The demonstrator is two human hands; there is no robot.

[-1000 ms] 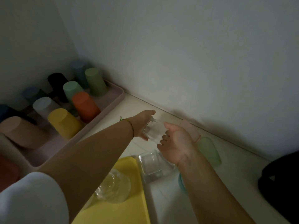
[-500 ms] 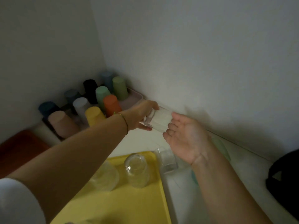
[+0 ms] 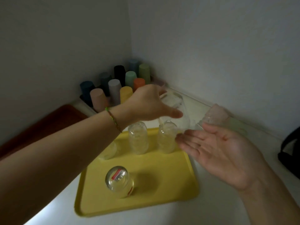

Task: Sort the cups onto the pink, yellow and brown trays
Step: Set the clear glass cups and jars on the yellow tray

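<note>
The left hand (image 3: 146,103) curls its fingers round a clear cup (image 3: 177,111) above the far edge of the yellow tray (image 3: 162,184); the right hand (image 3: 224,150) lies flat, fingers straight. Lower it gently onto a bare patch.

Single wide-angle head view, forward-down, close above yellow tray (image 3: 162,179), facing wall corner (image 3: 130,33).

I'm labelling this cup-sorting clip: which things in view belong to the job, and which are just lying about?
Job: left hand gripping a clear glass; open right hand; yellow tray holding upturned glasses; pink tray with coloured cups; brown tray; unsorted cups by the wall.
Lying about: black bag; bracelet on the left wrist.
</note>
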